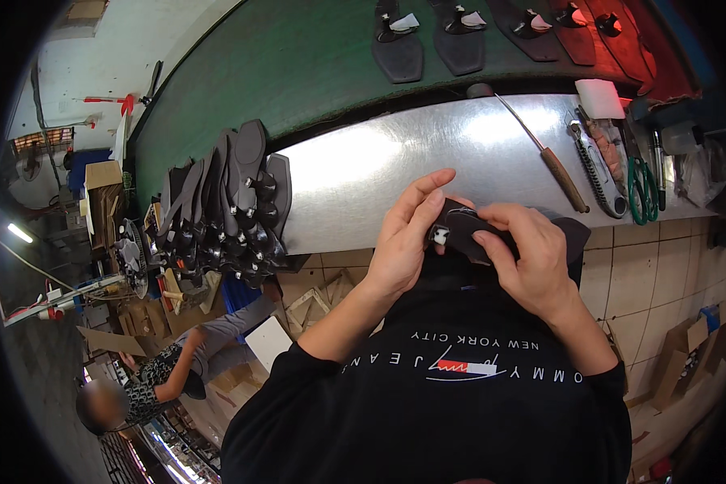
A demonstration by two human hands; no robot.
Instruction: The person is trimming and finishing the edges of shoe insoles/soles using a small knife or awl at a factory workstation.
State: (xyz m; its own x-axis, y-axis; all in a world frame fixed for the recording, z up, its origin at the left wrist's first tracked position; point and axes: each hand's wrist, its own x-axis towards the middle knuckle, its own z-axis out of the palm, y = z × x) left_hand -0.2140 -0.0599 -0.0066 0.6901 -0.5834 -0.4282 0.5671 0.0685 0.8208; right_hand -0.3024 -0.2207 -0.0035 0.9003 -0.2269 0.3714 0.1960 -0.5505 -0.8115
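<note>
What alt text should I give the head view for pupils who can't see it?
A person's right hand grips a dark shoe part, the left hand at its left end, in front of a shiny metal table. A brown-handled pointed tool and a utility knife lie at right; a pile of dark soles is at left.

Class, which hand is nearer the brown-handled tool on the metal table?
Right: the right hand is just below the brown-handled tool in view; the left hand is farther off, to its lower left.
</note>
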